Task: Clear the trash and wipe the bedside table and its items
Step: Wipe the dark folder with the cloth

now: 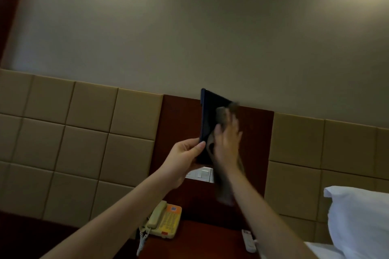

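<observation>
A plain beige wall [189, 27] fills the upper half of the view, with a tan padded headboard of square leather-look panels [63, 132] running below it on both sides of a dark reddish wooden back panel [179, 124]. A white pillow [362, 223] lies on the bed at the lower right. Below the wooden panel sits the dark wooden bedside tabletop [200, 242], low in the frame.

Both bare forearms reach up and forward. The left hand [181, 160] has its grip closed on the lower edge of a flat, black, rectangular folder-like board [208, 118], thumb on the near face, holding it upright in the air well above the tabletop and in front of the wooden panel. The right hand [227, 143], blurred, presses a grey-brown cleaning cloth [227, 187] flat against the board's face, fingers spread over it; the cloth's loose end hangs down past the wrist.

On the tabletop's left part rests a cream corded telephone with an orange keypad panel [163, 221]. A white remote control [248, 239] lies near the right edge. A white wall switch plate [202, 174] is set in the wooden panel, just beside the left hand.
</observation>
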### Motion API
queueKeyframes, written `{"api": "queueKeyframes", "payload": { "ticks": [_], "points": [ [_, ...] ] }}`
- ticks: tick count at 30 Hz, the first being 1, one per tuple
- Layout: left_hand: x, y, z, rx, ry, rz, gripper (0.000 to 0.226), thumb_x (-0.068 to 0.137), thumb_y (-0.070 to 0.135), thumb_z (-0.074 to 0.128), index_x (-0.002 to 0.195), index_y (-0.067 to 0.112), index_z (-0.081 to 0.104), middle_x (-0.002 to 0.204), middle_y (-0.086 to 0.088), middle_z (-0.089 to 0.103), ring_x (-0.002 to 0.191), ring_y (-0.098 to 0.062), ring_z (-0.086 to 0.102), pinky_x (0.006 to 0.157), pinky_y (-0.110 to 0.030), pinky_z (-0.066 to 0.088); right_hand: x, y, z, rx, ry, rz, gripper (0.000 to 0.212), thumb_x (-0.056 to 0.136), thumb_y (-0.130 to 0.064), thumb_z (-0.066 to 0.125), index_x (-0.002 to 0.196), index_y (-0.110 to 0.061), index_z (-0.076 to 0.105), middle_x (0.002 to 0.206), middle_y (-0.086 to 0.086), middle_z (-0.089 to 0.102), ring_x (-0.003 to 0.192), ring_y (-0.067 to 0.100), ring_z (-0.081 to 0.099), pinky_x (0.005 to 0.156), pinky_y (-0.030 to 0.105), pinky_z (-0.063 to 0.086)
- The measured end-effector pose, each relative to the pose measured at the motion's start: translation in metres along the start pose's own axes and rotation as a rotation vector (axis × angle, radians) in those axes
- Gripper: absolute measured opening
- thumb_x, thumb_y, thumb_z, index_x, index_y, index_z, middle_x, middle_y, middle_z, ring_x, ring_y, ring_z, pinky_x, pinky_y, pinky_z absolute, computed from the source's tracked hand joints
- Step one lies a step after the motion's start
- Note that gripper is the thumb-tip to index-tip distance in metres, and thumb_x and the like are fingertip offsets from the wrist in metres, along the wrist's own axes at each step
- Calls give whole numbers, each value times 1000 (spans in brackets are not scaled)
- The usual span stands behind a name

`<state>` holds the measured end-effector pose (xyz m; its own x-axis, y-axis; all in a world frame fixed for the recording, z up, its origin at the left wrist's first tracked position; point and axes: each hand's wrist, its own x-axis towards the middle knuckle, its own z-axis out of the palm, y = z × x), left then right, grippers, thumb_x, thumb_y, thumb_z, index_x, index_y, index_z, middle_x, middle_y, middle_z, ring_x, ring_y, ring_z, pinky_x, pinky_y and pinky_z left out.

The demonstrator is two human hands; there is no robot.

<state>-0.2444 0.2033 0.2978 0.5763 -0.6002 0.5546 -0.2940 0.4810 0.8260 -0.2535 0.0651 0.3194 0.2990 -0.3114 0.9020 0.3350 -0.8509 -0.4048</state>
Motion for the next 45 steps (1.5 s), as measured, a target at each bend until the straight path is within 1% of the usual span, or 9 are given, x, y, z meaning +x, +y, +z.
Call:
{"api": "queueKeyframes", "payload": {
  "ticks": [8,19,23,27,32,36,39,42,45],
  "points": [
    [-5,-7,-4,-26,75,-36,22,98,13,46,102,16,68,90,-7,73,82,-16,71,65,-27,55,-27,-7,18,194,-171,65,49,92,-53,22,141,-52,14,159,-19,3,140,-5,-4,117,31,3],
    [20,-26,25,1213,-22,191,48,102,35,36,147,21,32,153,1,32,140,-21,28,114,-37,27,-17,12,-26,1062,-231,833,67,90,-63,37,133,-13,49,123,15,59,114,34,56,101,48,40],
    [26,-33,-4,1135,127,288,38,98,28,47,135,24,52,136,6,54,127,-17,47,102,-39,41,-20,22,-35,944,-221,838,36,100,-38,38,112,-10,58,100,14,65,92,30,61,79,42,48],
    [25,-35,-24,1002,513,192,44,99,36,43,140,22,42,136,3,43,124,-18,40,99,-35,36,-21,31,-30,738,-185,850,35,96,-34,52,119,-8,59,116,16,64,107,33,61,97,47,46],
    [19,-22,-13,112,298,-178,32,101,41,35,98,22,60,108,-2,64,96,-17,61,78,-32,49,-20,26,-32,648,-174,736,27,96,-29,55,115,-10,55,101,5,63,91,21,61,69,28,48],
    [21,-25,-6,-136,317,-242,34,100,45,38,112,21,60,113,-6,65,103,-27,62,92,-48,49,-16,20,-31,463,-134,549,42,102,-39,37,133,-13,46,119,4,56,112,20,53,91,30,42],
    [21,-19,3,-142,365,-213,45,97,50,41,125,18,56,122,-8,62,112,-29,58,96,-50,47,-26,17,-24,106,-321,255,62,99,-55,24,152,-25,19,156,-6,21,141,11,18,110,30,21],
    [28,-13,4,-187,406,-162,44,95,48,45,116,13,62,115,-11,65,107,-27,61,95,-46,48,-53,15,-7,-349,-476,-123,68,89,-69,2,149,-37,-9,156,-14,-20,142,3,-22,116,32,-10],
    [30,-7,-2,-196,399,-158,36,101,37,40,103,12,65,98,-9,68,92,-21,65,77,-33,51,-74,5,8,-283,-563,-212,61,93,-62,8,147,-41,-12,155,-18,-25,138,-4,-28,114,27,-16]
  ]
}}
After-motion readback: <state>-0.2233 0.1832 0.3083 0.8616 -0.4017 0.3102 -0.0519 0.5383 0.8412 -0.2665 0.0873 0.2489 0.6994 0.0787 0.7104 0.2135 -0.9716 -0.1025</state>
